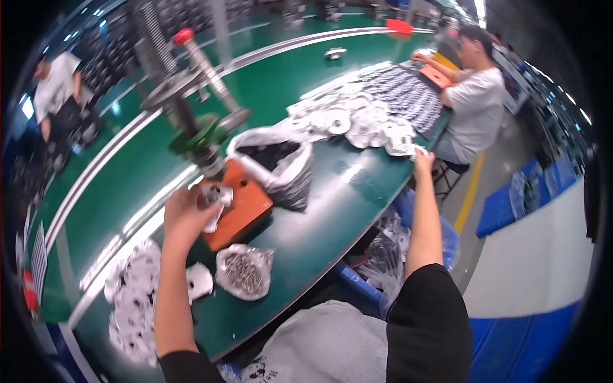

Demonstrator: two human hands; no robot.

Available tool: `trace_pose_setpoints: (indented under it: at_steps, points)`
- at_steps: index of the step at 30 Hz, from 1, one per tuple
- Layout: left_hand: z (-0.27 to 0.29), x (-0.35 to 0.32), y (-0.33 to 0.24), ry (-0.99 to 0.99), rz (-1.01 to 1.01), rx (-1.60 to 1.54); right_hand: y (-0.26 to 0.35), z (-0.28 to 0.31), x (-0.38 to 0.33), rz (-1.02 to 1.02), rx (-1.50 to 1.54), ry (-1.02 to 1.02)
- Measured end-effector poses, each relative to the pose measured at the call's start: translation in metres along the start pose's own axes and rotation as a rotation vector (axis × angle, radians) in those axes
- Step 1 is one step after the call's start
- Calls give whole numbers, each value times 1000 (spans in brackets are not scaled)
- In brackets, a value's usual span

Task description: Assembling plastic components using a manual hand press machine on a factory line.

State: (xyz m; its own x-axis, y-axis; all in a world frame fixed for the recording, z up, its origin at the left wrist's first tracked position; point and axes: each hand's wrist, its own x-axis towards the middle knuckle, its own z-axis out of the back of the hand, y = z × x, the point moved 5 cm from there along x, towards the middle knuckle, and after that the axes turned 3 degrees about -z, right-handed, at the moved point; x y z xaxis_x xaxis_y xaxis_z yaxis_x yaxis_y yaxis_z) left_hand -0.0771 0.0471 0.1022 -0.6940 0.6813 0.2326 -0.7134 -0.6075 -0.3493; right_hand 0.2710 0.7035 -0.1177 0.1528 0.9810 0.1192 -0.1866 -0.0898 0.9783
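Note:
My left hand (184, 214) is closed on a small silver-white metal part (220, 199) at the orange block (246, 214), right under the head of a green hand press (199, 137). The press hides some of the part's upper side. My right arm reaches far to the right, where my right hand (423, 161) pinches a white plate-like part (418, 151) at the edge of a heap of similar white parts (357, 115). Beside the block stands a white plastic bag (300, 163) with dark pieces inside. Nearer me lies a clear bag of small metal fasteners (244, 271).
Another pile of white parts (134, 306) lies left of my left forearm, with a single white part (200, 281) next to it. A co-worker (476, 96) sits farther along the green table (332, 223). A blue crate (361, 284) holding plastic-wrapped items is below the table edge.

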Motion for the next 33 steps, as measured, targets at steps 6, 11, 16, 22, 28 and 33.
trace_pose_setpoints:
  at_steps: [6,11,16,22,28,33]
  points:
    - [16,1,103,-363,149,-56,7,3,21,94,-11,83]
    - [1,-25,150,-541,199,-3,16,14,9,65,-24,-12]
    - [-7,-73,117,237,429,-186,49,29,-44,-108,327,202]
    - [-10,-142,91,356,177,221,134,40,-151,-174,536,607]
    - [9,-155,79,184,89,-140,226,-23,-321,-32,510,1198]
    - [-1,-174,69,117,355,-890,254,-47,-453,138,238,1561]
